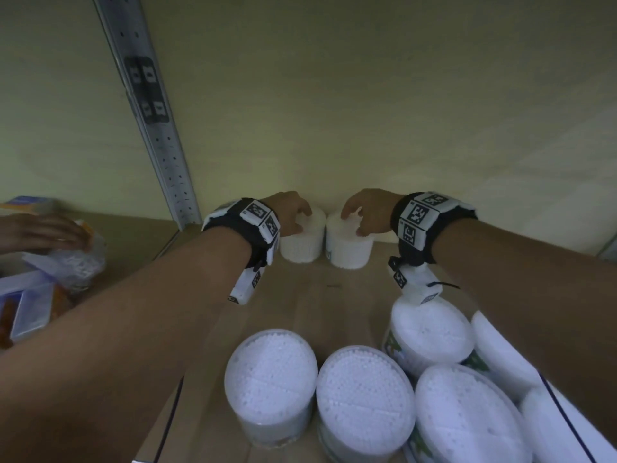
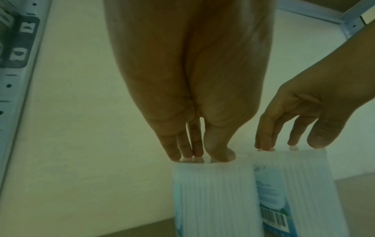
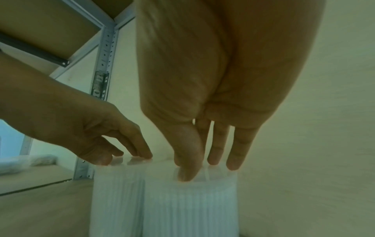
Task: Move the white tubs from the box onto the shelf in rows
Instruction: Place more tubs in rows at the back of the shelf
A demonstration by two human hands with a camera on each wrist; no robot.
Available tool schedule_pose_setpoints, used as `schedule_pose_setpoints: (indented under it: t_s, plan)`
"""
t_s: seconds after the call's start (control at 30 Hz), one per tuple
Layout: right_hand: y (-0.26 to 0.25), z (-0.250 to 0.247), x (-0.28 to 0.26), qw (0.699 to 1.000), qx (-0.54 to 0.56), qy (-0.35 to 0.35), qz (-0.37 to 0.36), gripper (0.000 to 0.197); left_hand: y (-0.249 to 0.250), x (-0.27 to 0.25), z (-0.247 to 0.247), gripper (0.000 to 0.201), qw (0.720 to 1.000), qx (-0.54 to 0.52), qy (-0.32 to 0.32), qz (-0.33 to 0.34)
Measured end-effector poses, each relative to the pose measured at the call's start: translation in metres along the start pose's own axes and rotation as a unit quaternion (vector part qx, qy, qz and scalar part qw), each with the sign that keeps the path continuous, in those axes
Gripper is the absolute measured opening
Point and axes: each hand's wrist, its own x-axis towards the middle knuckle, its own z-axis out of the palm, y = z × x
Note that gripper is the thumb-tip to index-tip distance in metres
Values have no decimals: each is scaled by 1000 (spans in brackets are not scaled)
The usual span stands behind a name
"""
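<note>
Two white ribbed tubs stand side by side at the back of the wooden shelf (image 1: 314,295), close to the wall. My left hand (image 1: 295,213) rests its straight fingertips (image 2: 176,154) and thumb on the lid of the left tub (image 1: 305,243) (image 2: 215,200). On the lid of the right tub (image 1: 347,250) (image 3: 190,208), my right hand (image 1: 362,212) does the same with its fingertips (image 3: 233,163). Neither hand wraps a tub's side. Several more tubs (image 1: 270,379) with clear lids crowd the near foreground, some lying tilted at the right.
A perforated metal upright (image 1: 160,138) rises at the shelf's back left corner. Beyond it, another person's hand (image 1: 43,232) touches a clear bag (image 1: 73,262) above plastic containers (image 1: 26,312). Bare shelf board lies between the back tubs and the foreground ones.
</note>
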Motion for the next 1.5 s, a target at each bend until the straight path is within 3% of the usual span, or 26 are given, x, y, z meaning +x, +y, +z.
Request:
schedule_pose_setpoints:
  t_s: [0.07, 0.23, 0.8, 1.0, 1.1, 1.5]
  plan:
    - [-2, 0, 2, 1000, 9, 19, 18, 48, 0, 0, 0, 52, 1000, 1, 1, 1]
    - [-5, 4, 6, 998, -17, -9, 58, 55, -1, 2, 1, 52, 1000, 4, 1, 3]
    - [-9, 1, 1, 999, -43, -28, 6, 52, 2, -1, -1, 51, 1000, 3, 2, -4]
    - [-12, 4, 7, 994, -92, 18, 53, 56, 3, -2, 0, 49, 1000, -3, 1, -8]
    - [-11, 8, 10, 995, -77, -10, 61, 63, 4, -3, -1, 49, 1000, -4, 4, -10]
    - [-6, 1, 6, 996, -71, -41, 26, 59, 3, -3, 0, 47, 1000, -14, -1, -18]
